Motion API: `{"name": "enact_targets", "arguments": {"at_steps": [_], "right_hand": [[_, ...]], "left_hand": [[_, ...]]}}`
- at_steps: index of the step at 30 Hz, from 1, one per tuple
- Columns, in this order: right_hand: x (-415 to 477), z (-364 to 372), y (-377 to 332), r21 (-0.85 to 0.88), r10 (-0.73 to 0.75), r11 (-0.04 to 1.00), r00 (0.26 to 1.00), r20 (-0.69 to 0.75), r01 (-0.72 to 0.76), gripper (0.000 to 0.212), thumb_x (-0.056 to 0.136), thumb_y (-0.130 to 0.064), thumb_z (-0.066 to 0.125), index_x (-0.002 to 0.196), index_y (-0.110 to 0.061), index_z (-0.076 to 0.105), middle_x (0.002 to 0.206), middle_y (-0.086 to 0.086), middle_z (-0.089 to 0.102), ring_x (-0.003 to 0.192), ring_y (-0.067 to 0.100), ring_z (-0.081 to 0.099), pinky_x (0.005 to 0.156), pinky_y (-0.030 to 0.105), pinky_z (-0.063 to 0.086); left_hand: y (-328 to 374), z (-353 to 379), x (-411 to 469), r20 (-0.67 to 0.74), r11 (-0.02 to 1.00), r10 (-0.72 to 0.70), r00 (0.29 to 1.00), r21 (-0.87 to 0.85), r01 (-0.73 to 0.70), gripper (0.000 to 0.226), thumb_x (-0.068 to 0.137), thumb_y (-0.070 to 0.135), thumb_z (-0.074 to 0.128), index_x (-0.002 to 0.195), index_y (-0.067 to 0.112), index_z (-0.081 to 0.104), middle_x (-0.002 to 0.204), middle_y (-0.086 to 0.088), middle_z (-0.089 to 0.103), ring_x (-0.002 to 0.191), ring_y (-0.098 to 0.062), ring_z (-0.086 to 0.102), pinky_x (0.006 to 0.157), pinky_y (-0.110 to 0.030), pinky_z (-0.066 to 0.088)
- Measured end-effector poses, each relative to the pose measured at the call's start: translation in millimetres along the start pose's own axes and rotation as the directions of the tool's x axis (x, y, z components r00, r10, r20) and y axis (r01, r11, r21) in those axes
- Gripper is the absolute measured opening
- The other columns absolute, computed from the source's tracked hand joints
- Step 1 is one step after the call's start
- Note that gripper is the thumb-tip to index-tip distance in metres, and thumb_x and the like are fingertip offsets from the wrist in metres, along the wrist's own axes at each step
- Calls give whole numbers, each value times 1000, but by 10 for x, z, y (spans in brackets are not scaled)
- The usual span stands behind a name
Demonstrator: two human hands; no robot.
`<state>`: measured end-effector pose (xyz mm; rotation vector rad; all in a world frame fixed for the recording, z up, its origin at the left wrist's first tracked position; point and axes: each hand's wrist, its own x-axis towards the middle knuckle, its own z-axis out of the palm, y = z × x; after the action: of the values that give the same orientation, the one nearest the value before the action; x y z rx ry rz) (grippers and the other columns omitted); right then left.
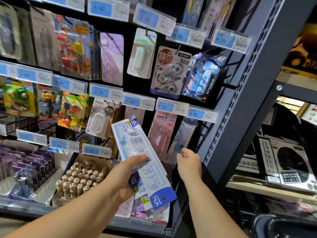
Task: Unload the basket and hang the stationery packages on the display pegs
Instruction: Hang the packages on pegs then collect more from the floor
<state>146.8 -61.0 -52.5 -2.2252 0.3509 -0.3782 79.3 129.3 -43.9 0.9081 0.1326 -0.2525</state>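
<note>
Ruler packs (pixel 137 143) fanned in left hand (pixel 123 176), thumb clamped across them, below the pegs; right hand (pixel 188 163) hovers at a hanging pack (pixel 181 133), fingers loosely curled, holding nothing

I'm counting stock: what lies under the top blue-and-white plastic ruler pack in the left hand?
More blue-and-white ruler packs, fanned out, gripped by the left hand; the top pack covers their count.

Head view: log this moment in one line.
step: hanging stock | left hand: holds ruler packs | right hand: at blue hung pack, grip unclear
</note>
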Motion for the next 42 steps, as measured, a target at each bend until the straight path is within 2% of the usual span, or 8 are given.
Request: {"name": "enact_targets", "arguments": {"at_steps": [4,7,13,21,27,32,37,42], "right_hand": [[-435,-154,-360,339,-278,925,913,299,171,12,94,-36,59,90,-25,61,88,-9,61,83,8,58,73,23,48],[-667,-146,-488,341,-399,903,804,441,261,16,86,-32,71,94,-23,62,97,-5,53,86,5,52,59,13,46],[-806,-57,-543,63,-356,925,797,487,375,55,67,-39,85,108,-30,50,114,-10,37,102,-4,44,67,4,38],[-733,-5,-502,119,-358,932,811,463,344,36,74,-29,80,102,-30,57,105,-6,49,85,5,49,66,14,39],[-688,-29,-478,253,-333,940,777,534,229,10,88,-20,66,97,-25,68,92,-4,65,79,5,58,68,13,44],[-646,-2,-457,80,-260,963,807,530,258,27,96,-26,54,106,-3,65,102,23,65,73,18,54,65,28,37],[-674,-33,-493,-17,-228,955,775,590,295,26,100,-36,49,125,-31,49,117,-4,62,104,19,61,74,21,45],[-610,-75,-408,-39,-159,966,701,695,257,63,79,-23,73,127,-36,35,115,-6,62,90,18,68,77,38,58]], "left_hand": [[-15,-21,46,-12,999,28,1000,-35,-28,19,90,10,62,108,7,65,99,-23,73,78,-34,73,62,-44,61],[-49,-19,57,-5,996,88,996,-33,-89,27,90,11,61,117,8,63,105,-25,71,90,-39,69,83,-54,55],[-72,-33,-23,14,995,89,996,-37,-88,39,92,33,59,126,14,56,109,-25,70,86,-39,71,70,-52,57],[-71,-90,-57,-30,994,102,994,-25,-103,51,88,44,59,124,7,58,103,-24,72,91,-38,71,77,-50,59],[-90,-219,-70,-11,995,80,997,-58,-81,20,97,13,55,116,8,60,94,-21,74,75,-32,72,67,-44,61],[-96,-254,-72,-27,995,101,995,1,-101,16,99,11,53,110,15,63,90,-14,76,74,-26,74,52,-34,57],[-49,-269,-64,-35,995,98,995,8,-98,19,98,14,54,116,13,62,102,-17,74,82,-30,74,57,-39,59],[-17,-284,-85,-20,995,103,995,21,-102,12,99,13,52,107,12,61,86,-12,76,68,-25,74,47,-32,56]]}}
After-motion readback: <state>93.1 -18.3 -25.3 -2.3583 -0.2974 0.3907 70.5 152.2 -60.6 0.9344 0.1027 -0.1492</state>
